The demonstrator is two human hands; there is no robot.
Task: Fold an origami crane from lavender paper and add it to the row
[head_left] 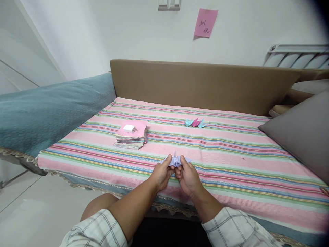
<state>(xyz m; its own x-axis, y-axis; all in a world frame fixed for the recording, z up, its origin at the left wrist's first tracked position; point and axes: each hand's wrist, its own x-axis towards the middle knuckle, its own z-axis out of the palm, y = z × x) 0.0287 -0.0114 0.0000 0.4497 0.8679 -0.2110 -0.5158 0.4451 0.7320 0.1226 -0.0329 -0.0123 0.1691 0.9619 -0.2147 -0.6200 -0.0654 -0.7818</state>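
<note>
A lavender origami crane (176,161) is held between my two hands, above the front part of the striped cloth. My left hand (161,174) pinches the wing on its left side between thumb and fingers. On the other side, my right hand (189,175) grips the opposite wing the same way. The wings are spread outward, and a thin pointed end sticks up from the middle. My thumbs lie on top and hide part of the wings. Farther back, several folded cranes, blue (188,122) and magenta (196,122), sit close together in a row.
A stack of square paper (131,140) with a white charger plug (129,128) on top stands left of my hands. The striped cloth (226,154) covers the sofa seat. A brown backrest (192,85), a blue-covered armrest (64,99) and a grey cushion (303,133) border it.
</note>
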